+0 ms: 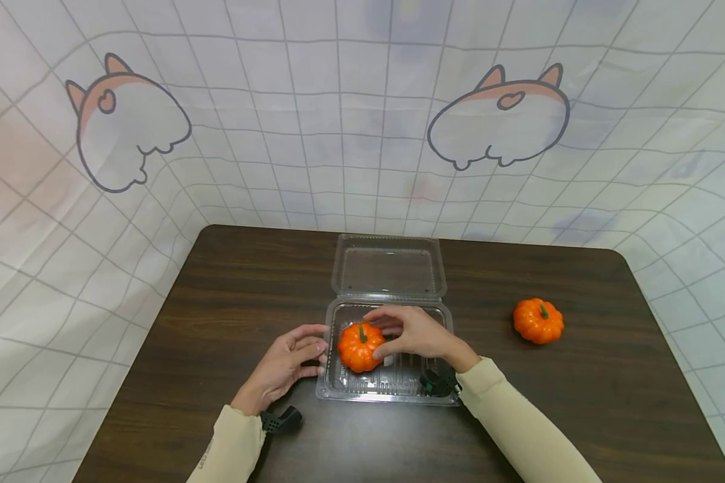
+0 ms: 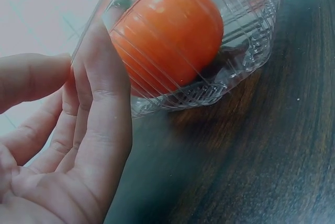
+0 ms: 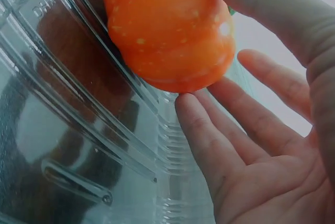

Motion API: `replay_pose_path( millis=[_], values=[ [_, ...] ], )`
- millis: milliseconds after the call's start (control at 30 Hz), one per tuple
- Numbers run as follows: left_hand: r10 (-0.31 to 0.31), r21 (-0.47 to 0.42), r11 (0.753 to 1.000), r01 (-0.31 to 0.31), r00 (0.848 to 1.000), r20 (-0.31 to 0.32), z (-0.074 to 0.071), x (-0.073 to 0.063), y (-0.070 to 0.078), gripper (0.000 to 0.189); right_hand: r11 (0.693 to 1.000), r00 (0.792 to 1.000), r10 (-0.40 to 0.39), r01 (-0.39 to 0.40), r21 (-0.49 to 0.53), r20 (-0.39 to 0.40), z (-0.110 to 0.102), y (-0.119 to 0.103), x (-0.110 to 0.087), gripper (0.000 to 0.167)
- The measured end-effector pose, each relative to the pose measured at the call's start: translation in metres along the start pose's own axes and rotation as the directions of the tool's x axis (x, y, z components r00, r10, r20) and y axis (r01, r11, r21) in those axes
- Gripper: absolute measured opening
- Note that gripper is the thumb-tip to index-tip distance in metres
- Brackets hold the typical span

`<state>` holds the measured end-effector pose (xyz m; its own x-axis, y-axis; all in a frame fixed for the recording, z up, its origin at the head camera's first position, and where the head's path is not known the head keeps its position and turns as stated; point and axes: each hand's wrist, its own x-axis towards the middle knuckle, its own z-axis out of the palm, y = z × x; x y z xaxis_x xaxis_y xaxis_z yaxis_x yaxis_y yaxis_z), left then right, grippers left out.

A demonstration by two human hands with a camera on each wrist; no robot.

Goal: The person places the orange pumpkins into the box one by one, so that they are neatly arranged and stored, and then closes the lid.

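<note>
An orange toy pumpkin [image 1: 358,352] with a green stem sits in the left half of a clear plastic clamshell box [image 1: 387,397]. My right hand [image 1: 419,332] reaches over the box and holds this pumpkin [image 3: 167,35] between thumb and fingertips, the thumb on one side and the fingers at the other. At the box's left edge, my left hand [image 1: 286,365] pinches the rim, with the thumb [image 2: 39,75] on one face and the fingers behind it. Through the ribbed clear wall the pumpkin [image 2: 172,41] shows close to those fingers.
The box's lid [image 1: 389,268] lies folded back, away from me. A second orange pumpkin [image 1: 538,322] stands on the dark wooden table [image 1: 248,282] to the right. White checked cloth [image 1: 314,134] with cartoon prints surrounds the table's back and sides.
</note>
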<state>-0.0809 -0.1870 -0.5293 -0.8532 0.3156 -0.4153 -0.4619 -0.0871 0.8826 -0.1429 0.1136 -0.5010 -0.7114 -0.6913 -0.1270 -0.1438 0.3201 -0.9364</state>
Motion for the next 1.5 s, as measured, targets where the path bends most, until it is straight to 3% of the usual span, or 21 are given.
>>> replay_pose_path(
  millis=[467,700,967,1500],
  values=[
    [0.006,0.026,1.000,-0.005,1.000,-0.022,0.001,-0.001,0.002,0.056,0.998,0.996,-0.045,0.041,-0.051,-0.073,-0.018,-0.017,-0.015,0.069],
    [-0.021,0.017,1.000,0.022,0.999,-0.038,0.001,-0.005,-0.001,0.053,0.996,0.989,-0.079,0.072,-0.059,-0.124,-0.024,-0.019,-0.024,0.065],
    [0.003,0.029,1.000,-0.002,1.000,-0.008,0.002,-0.002,0.005,0.055,0.993,0.963,-0.095,0.075,-0.089,-0.251,-0.044,-0.026,-0.041,0.063],
    [0.004,0.045,0.999,-0.003,1.000,-0.007,0.001,0.000,0.004,0.052,0.989,0.912,-0.099,0.046,-0.141,-0.397,-0.083,-0.028,-0.077,0.061]
  ],
)
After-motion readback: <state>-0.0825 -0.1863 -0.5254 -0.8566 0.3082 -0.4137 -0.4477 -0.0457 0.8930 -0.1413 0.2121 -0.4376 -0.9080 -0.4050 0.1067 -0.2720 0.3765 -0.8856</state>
